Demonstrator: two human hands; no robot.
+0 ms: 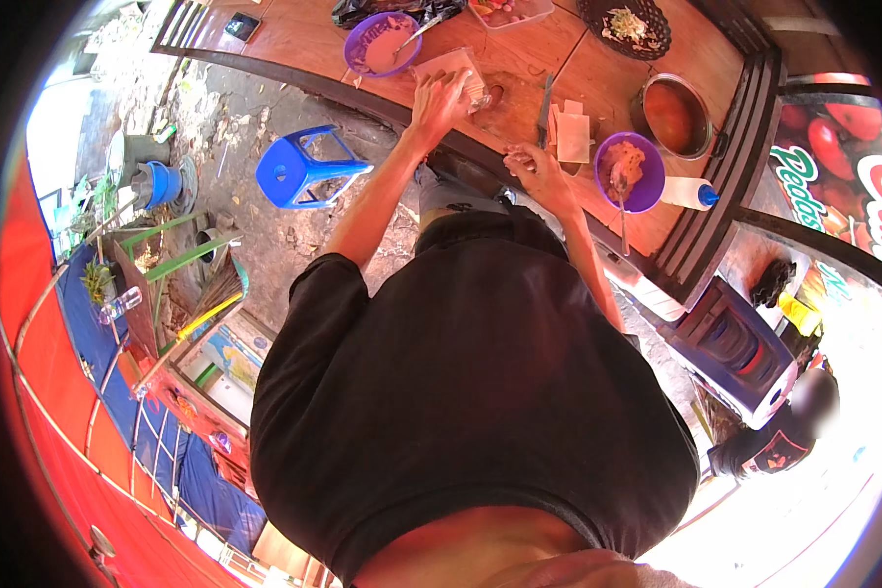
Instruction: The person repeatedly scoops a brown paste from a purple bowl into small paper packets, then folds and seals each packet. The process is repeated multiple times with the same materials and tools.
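My left hand [439, 106] grips a clear plastic pack of pale square sheets [472, 71] on the wooden table, near its front edge. My right hand [541, 178] hovers at that edge with fingers loosely bent and apart, and nothing shows in it. Just beyond it lie some loose pale square sheets [572, 137], with a knife [545, 110] beside them. Right of these stands a purple bowl [649, 186] of orange-pink mash with a spoon [623, 218] in it. Another purple bowl [355, 59], holding a pale paste and a spoon, stands left of the pack.
A metal pot [701, 106] of orange contents and a white bottle with a blue cap [691, 193] stand at the right. Farther back are a black basket [598, 18] of chopped food and a clear tray [519, 10]. A blue stool [289, 171] stands left; a person [779, 441] is at lower right.
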